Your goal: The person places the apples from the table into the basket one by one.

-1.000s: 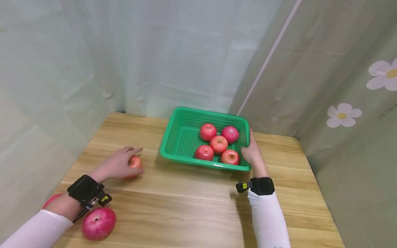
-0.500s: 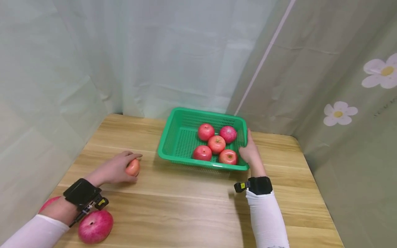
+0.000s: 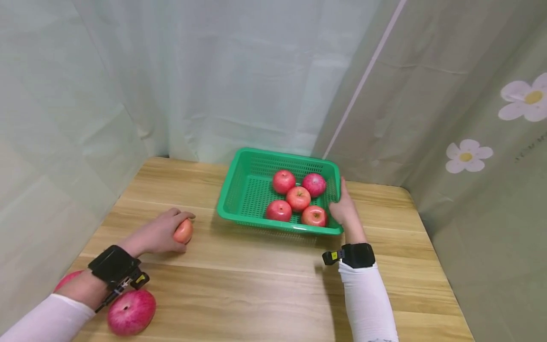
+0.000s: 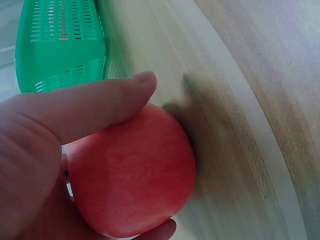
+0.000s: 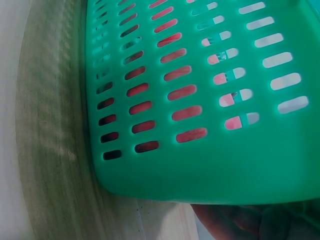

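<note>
My left hand (image 3: 159, 233) grips a red apple (image 3: 183, 231) on the left part of the table. In the left wrist view the thumb lies along one side of this apple (image 4: 135, 175), with a fingertip showing at the opposite side. A green plastic basket (image 3: 230, 183) with slotted walls stands toward the back, several apples (image 3: 298, 199) grouped in its right half. My right hand (image 3: 345, 210) holds the basket's right rim, thumb on the inner side and fingers outside. The right wrist view is mostly filled by the basket's slotted wall (image 5: 225, 165), red apples showing through.
A large dark-pink apple (image 3: 131, 312) lies near the front left, below my left wrist. Another apple (image 3: 67, 279) is partly hidden behind that forearm. Pale curtains (image 3: 265, 80) close off the back and sides of the wooden table (image 3: 256, 285).
My left fingers, spread over the apple a second ago, have closed round it, and the apple is turned a little. The right hand keeps its hold on the basket. The head view has shifted slightly.
</note>
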Demonstrator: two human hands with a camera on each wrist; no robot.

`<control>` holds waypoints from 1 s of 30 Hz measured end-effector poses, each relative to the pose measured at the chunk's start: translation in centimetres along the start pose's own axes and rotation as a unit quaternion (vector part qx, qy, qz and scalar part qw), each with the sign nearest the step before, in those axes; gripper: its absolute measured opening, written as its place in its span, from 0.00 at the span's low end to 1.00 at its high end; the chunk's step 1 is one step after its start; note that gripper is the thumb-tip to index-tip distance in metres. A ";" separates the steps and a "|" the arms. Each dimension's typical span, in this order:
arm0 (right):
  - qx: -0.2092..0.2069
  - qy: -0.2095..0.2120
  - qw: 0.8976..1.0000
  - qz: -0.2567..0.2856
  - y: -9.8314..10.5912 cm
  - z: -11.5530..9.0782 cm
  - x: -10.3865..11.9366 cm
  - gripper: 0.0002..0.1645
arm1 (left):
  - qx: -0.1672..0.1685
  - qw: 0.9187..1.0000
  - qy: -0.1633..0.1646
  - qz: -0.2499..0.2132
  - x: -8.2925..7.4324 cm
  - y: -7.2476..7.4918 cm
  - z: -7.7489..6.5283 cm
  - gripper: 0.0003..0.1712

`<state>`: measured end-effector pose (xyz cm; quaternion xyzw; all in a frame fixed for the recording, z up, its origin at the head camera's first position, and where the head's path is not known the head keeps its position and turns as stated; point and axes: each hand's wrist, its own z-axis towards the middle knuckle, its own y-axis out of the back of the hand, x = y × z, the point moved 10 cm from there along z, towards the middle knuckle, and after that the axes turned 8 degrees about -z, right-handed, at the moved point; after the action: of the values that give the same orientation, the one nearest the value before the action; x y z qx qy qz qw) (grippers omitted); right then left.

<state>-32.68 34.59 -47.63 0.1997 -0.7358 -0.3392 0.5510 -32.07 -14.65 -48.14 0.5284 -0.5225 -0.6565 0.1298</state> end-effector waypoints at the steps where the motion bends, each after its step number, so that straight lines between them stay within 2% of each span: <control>1: 0.000 0.000 1.000 0.000 0.0 0.0 0.0 0.59 | 0.000 1.000 0.000 0.001 0.1 0.0 0.0 0.48; 12: -0.002 -0.002 1.000 -0.002 -0.1 0.0 0.0 0.59 | -0.008 1.000 -0.011 0.011 -0.3 0.1 0.0 0.47; 18: 0.000 0.003 1.000 0.000 -0.1 0.0 0.1 0.59 | -0.028 0.999 -0.028 0.008 -1.1 0.7 -0.2 0.47; 23: -0.002 0.003 1.000 0.001 -0.1 0.0 0.2 0.60 | -0.043 0.998 -0.053 -0.008 -2.9 2.1 -0.4 0.44; 30: -0.005 0.003 1.000 -0.003 0.0 0.1 0.1 0.60 | -0.066 0.993 -0.100 -0.013 -6.5 4.4 0.1 0.41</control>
<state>-32.78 34.49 -47.58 0.2000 -0.7315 -0.3440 0.5536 -31.21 -11.76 -40.90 0.4575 -0.4812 -0.7407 0.1026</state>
